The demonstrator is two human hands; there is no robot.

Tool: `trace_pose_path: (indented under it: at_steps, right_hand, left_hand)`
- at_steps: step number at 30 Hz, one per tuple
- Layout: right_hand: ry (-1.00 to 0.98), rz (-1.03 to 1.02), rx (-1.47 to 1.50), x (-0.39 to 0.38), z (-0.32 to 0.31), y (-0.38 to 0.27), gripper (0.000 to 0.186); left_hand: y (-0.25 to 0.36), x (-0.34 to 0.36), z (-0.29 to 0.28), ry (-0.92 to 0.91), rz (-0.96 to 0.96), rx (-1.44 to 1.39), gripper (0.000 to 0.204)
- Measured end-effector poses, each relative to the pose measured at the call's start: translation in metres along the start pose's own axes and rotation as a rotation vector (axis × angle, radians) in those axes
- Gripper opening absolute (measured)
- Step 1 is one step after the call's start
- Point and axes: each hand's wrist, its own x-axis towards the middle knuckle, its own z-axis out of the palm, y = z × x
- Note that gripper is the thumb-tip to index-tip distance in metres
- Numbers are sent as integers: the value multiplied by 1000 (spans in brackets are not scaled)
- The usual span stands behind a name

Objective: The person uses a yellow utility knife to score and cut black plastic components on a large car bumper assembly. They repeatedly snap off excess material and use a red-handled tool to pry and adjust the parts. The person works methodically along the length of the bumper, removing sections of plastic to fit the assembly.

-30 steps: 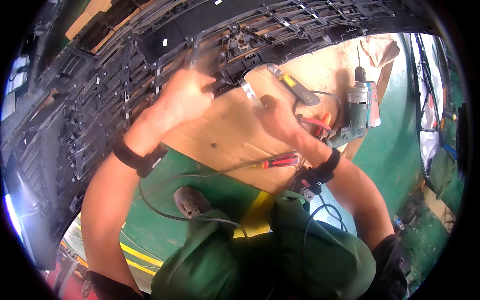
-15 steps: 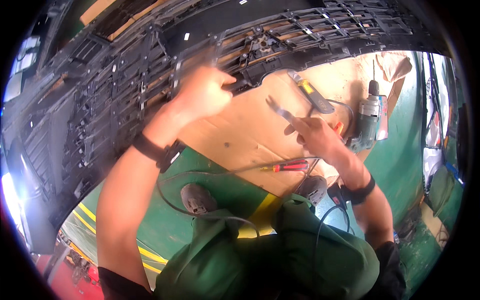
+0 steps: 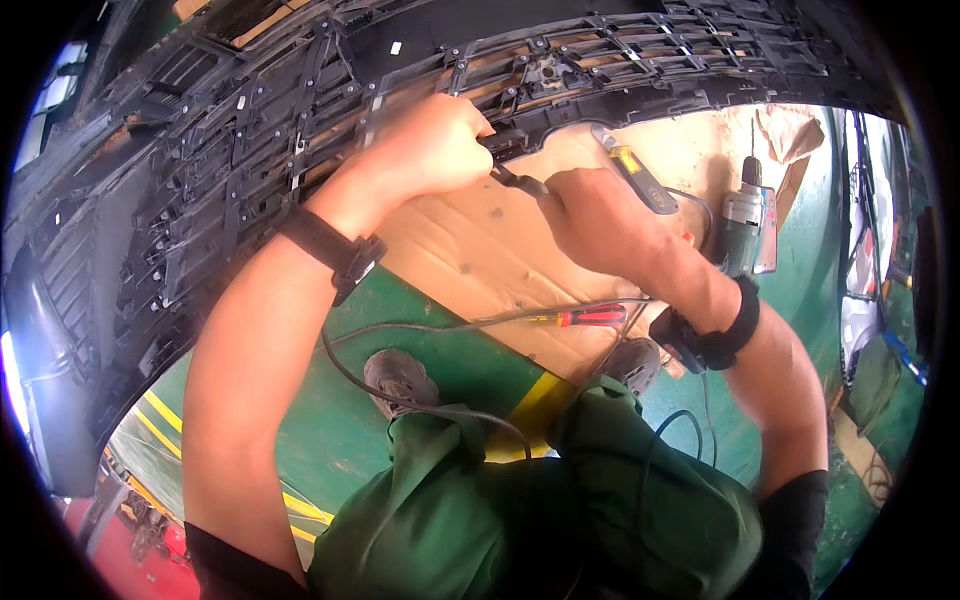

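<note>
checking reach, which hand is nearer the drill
Right. The right hand is left of the drill, apart from it, over the cardboard; the left hand is farther left, at the grille.

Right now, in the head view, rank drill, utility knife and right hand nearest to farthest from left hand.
1. Right hand: right of the left hand.
2. Utility knife: on cardboard, just beyond.
3. Drill: farther right.

You wear loose green trousers (image 3: 430, 510), flanked by your two black sleeves (image 3: 235, 562). Beyond the trouser legs show your grey shoes (image 3: 398, 380). Forward of the trousers, each wrist bears a black strap (image 3: 312, 238) with a small dark box (image 3: 360, 266). A dark cable (image 3: 440, 409) crosses the left trouser leg.
</note>
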Motion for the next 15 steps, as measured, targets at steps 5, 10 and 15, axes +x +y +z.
trace_pose_path:
  at_steps: [5, 10, 15]
  right_hand:
    - [-201, 31, -180, 39, -15, -19, 25]
    - [-623, 197, -201, 67, -53, -62, 27]
    - [-518, 474, 121, 58, -48, -61, 26]
  left_hand:
    - [-3, 1, 0, -63, -23, 22, 36]
    - [-6, 4, 1, -19, 38, 55, 34]
    - [-13, 5, 7, -7, 14, 26, 36]
